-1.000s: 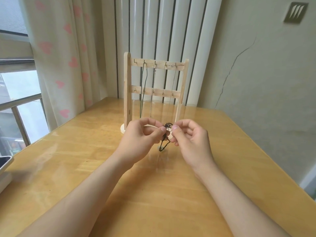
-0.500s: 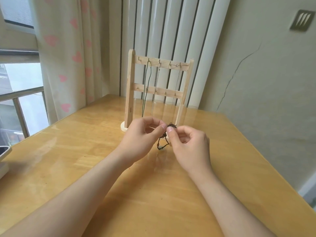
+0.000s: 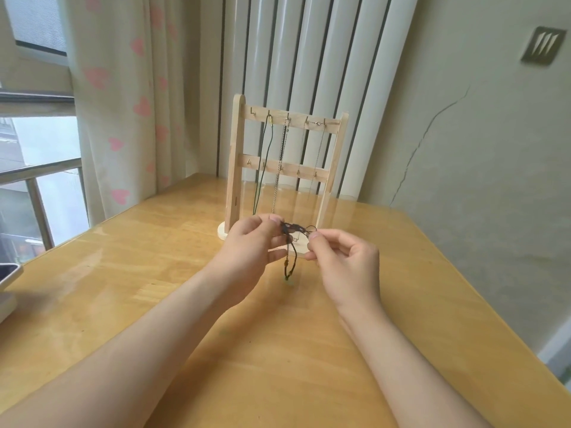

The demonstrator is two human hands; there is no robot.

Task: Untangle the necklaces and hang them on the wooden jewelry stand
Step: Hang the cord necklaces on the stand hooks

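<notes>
Two bare forearms reach from the near edge across the glossy yellow-brown wooden table, their elbows cut off by the frame. The left hand pinches one end of a tangled dark cord necklace between thumb and forefinger, its other fingers curled loosely beneath. The right hand pinches a thin loop at the tangle's other end with thumb and forefinger, and its remaining fingers are bent inward and hold nothing. The short stretch of knot spans the gap between the two hands above the table, and two cord ends with small beads dangle from it; whether their tips touch the table is hard to tell. Just behind the hands stands the pale wooden jewelry stand, two uprights joined by two hooked crossbars, with its round feet partly hidden by the fingers. From the top bar hang a dark green cord necklace, a silver chain necklace and, to the right, very fine chains too thin to count. At the far left edge a white object is cut off. Beyond are a cream curtain with pink hearts, white vertical ribbed panels and a cracked grey-green wall.
</notes>
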